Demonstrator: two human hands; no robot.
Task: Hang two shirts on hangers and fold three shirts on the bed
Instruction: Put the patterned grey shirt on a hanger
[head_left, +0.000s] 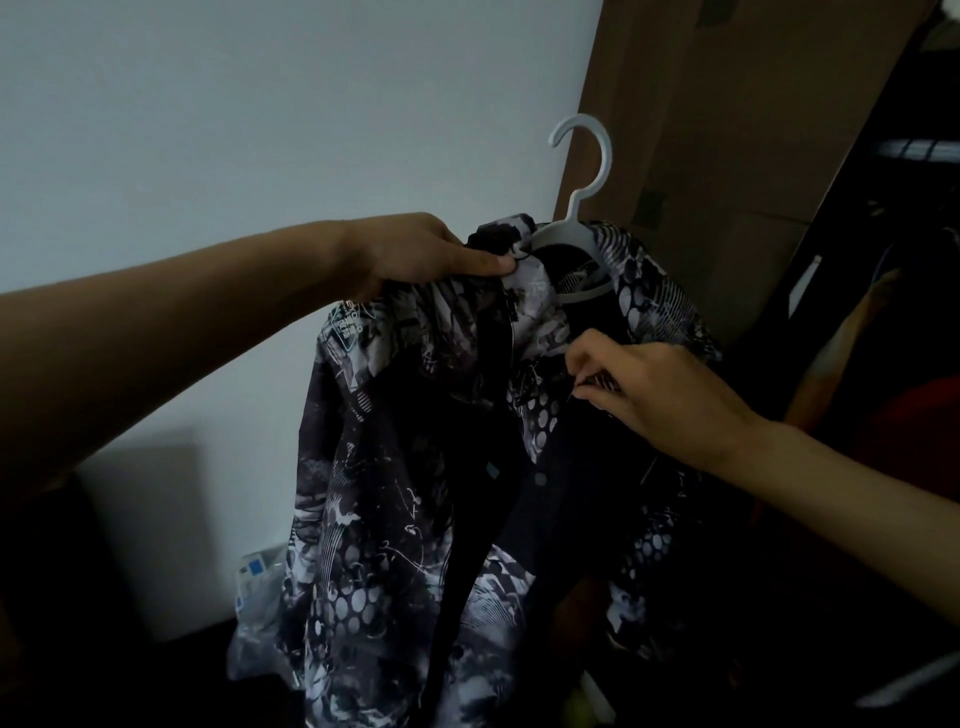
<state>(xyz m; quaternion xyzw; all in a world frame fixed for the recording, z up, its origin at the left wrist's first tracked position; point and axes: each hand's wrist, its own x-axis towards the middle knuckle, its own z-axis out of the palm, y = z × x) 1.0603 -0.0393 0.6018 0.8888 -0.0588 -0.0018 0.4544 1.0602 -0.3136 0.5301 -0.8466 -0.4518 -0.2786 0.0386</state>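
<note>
A black-and-white patterned shirt (415, 467) hangs in mid-air on a white plastic hanger (576, 244), in front of a pale wall (234, 130) and beside a brown wardrobe door (727, 130); the hanger's hook points upward, free of any rail; the left hand (415, 249) grips the shirt's shoulder fabric beside the collar, thumb pressed along the top; the right hand (654, 389) pinches the front edge of the shirt, possibly near a button, though the dim light blurs it.
</note>
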